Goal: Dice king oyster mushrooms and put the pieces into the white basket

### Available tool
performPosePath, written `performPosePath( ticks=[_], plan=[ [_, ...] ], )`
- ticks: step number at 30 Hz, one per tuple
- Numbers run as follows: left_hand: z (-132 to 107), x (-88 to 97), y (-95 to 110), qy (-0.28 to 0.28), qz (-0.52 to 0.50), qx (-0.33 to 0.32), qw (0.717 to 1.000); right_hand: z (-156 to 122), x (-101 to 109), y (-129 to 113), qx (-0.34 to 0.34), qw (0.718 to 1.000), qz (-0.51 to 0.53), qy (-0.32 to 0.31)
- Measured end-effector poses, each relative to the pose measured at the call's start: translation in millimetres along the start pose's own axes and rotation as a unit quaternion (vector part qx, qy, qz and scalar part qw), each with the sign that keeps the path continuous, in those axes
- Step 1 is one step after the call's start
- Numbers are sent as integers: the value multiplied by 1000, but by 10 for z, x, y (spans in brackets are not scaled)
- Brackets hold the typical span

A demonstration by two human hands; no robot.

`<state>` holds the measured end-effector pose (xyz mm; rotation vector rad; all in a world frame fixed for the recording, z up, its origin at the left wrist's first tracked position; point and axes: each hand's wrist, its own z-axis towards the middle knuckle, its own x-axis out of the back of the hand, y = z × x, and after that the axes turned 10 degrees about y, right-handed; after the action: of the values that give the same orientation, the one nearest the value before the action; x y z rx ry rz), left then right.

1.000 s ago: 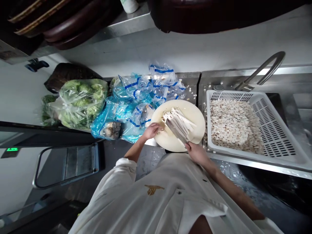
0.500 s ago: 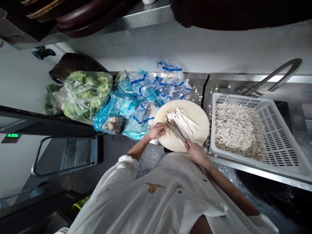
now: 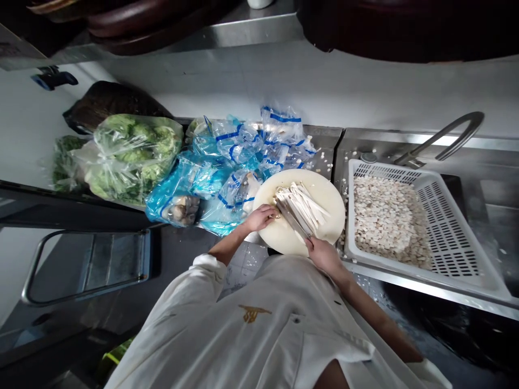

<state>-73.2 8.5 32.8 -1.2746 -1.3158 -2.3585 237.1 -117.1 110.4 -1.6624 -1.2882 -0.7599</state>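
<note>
Two hands: the left hand (image 3: 261, 216) is curled, fingertips pressed onto the pale strips (image 3: 313, 204); the right hand (image 3: 322, 254) is closed round the knife (image 3: 292, 219).
Knife axis: laid diagonally, tip pointed far-left.
Strips: heaped mid-board, fanned rightward.
Cutting board (image 3: 284, 240): round, flanked by blue bags (image 3: 227, 178) and a basket (image 3: 454, 227); bare room is left nearside.

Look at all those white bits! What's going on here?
A person in a white jacket is slicing pale strips on a round cutting board. Their right hand grips the knife, and their left hand steadies the strips' ends. Beside the board, a white basket holds a heap of diced pieces. On the counter's left lie bagged greens.
</note>
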Motion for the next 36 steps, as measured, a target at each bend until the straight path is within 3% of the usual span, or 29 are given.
performPosePath(
  ticks=[5,13,21,25,30,36],
  plan=[
    [44,-18,-16,0,17,-34,999,-57,25,-61,13,999,-12,34],
    [5,11,20,-1,13,-37,999,17,111,-111,29,999,-19,19],
    [-58,-4,52,13,-19,9,1000,91,188,-120,19,1000,-3,-19],
    [-95,-3,55,18,-19,14,1000,74,218,-125,21,1000,6,-7],
    [-139,-41,47,44,3,9,999,123,172,-125,25,999,18,-35],
    [-167,-39,80,36,7,15,999,111,202,-52,33,999,23,-3]
  ],
)
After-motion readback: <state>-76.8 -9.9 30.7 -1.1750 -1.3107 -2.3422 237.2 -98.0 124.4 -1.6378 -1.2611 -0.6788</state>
